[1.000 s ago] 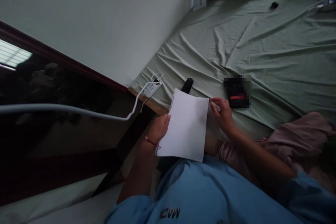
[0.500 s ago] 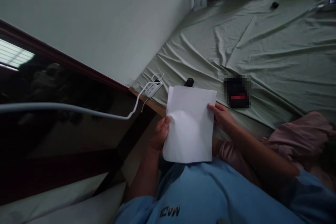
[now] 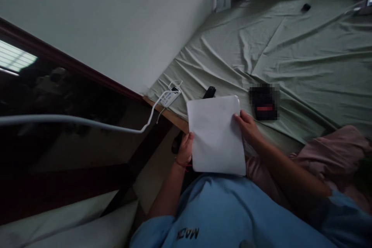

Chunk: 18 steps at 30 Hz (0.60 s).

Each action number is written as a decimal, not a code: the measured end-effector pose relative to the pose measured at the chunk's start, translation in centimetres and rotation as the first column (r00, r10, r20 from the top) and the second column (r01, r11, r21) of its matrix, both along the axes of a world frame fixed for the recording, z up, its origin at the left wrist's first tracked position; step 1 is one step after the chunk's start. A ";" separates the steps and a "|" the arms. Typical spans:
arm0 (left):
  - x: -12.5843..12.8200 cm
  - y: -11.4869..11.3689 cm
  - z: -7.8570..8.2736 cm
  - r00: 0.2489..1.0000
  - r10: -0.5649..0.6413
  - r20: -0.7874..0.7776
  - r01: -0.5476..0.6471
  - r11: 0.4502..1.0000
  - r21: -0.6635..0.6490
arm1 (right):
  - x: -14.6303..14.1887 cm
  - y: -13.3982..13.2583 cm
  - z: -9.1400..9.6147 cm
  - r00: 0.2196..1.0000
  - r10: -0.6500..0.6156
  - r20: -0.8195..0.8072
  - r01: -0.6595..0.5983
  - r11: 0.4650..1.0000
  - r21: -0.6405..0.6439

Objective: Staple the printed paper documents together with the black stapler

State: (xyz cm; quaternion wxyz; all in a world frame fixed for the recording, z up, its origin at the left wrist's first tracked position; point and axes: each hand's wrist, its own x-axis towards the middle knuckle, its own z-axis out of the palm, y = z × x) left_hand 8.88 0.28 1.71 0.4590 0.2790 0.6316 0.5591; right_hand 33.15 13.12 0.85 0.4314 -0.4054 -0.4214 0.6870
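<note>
Here, both hands hold one white sheet of paper (image 3: 216, 135) up over the lap. The left hand (image 3: 185, 149) has its fingers closed on the paper's left edge. The right hand (image 3: 247, 126) has its fingers closed on the right edge. Just past the right fingers, a dark blurred thing (image 3: 264, 102) lies on the green bed sheet (image 3: 305, 58). A small black thing (image 3: 209, 92) peeks out above the paper.

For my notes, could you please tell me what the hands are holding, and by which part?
Both hold the white rectangular paper sheet: left hand at its left edge, right hand at its right edge.
</note>
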 end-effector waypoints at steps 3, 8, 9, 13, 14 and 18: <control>0.3 0.0 0.5 0.998 0.061 0.006 -0.061 0.998 0.023 | 0.0 -0.1 -0.4 0.998 0.069 -0.010 -0.069 0.997 -0.036; 0.4 0.0 0.2 0.996 0.074 0.040 -0.076 0.996 0.043 | 0.2 -0.1 -0.4 0.992 0.116 0.052 -0.120 0.990 0.069; 0.3 0.1 0.3 0.995 0.076 0.064 -0.079 0.996 0.035 | 0.2 -0.1 -0.3 0.991 0.105 0.076 -0.113 0.988 0.105; 0.0 1.0 1.8 0.990 0.027 0.140 -0.033 0.999 0.042 | 0.2 -0.1 -0.1 0.989 0.079 0.122 -0.099 0.981 0.169; -0.1 1.3 2.4 0.988 0.022 0.156 -0.028 0.999 0.039 | 0.1 -0.2 0.0 0.989 0.082 0.122 -0.101 0.982 0.159; -0.4 2.4 4.5 0.977 0.092 0.195 -0.090 0.996 -0.018 | -0.1 -1.0 0.4 0.980 0.187 0.060 -0.191 0.980 0.056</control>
